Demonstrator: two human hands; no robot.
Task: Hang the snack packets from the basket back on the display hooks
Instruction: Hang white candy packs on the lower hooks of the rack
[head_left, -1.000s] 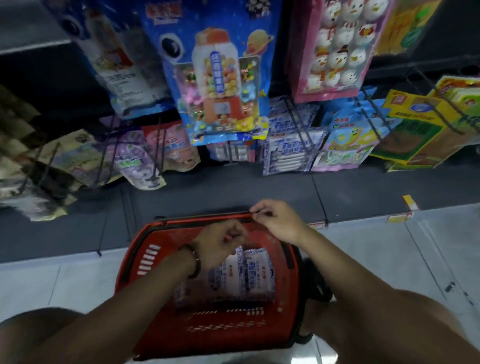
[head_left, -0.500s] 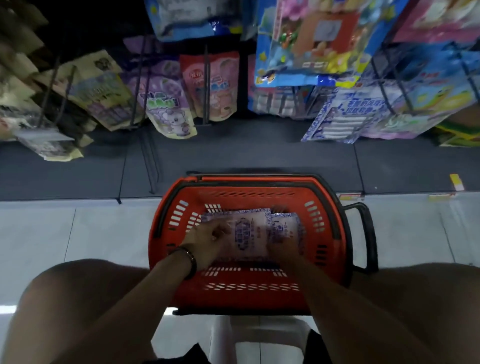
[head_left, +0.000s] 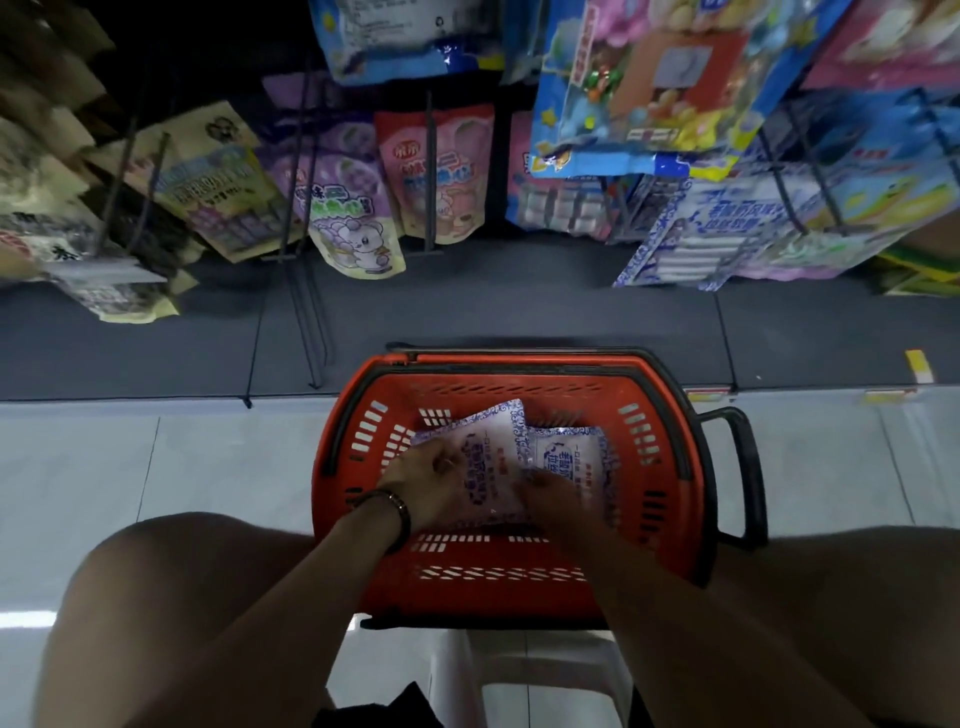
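- At far left of the rack, tan packets (head_left: 208, 176) hang on display hooks (head_left: 428, 171). A purple packet (head_left: 353, 228) and a pink packet (head_left: 457, 156) hang to their right, above the dark shelf base.
- Below centre, a red basket (head_left: 493, 592) sits on the floor (head_left: 156, 467) btwn the person's knees, in front of a white stool (head_left: 524, 670).
- Left hand (head_left: 426, 488): forearm comes in from lower left, dark wristband (head_left: 399, 512) on the wrist, hand down inside the basket.
- Left grip: fingers curled onto the left edge of the big packet (head_left: 493, 447), pinching it.
- Big packet is white w/ blue print and lies flat-ish inside the basket, tilted, directly under both hands.
- Small packet (head_left: 569, 452), same print, lies just beside it on the right, edges overlapping.
- Right hand (head_left: 556, 499): forearm comes in from lower right, back of hand up, and it covers the big packet's lower right corner and the seam btwn the two packets.
- Right grip: blurred, can't tell if it pinches or only rests.
- Black handle (head_left: 748, 478) sticks out on the basket's right side.
- At upper right, blue-white packets (head_left: 727, 234) of the same print hang on the rack.
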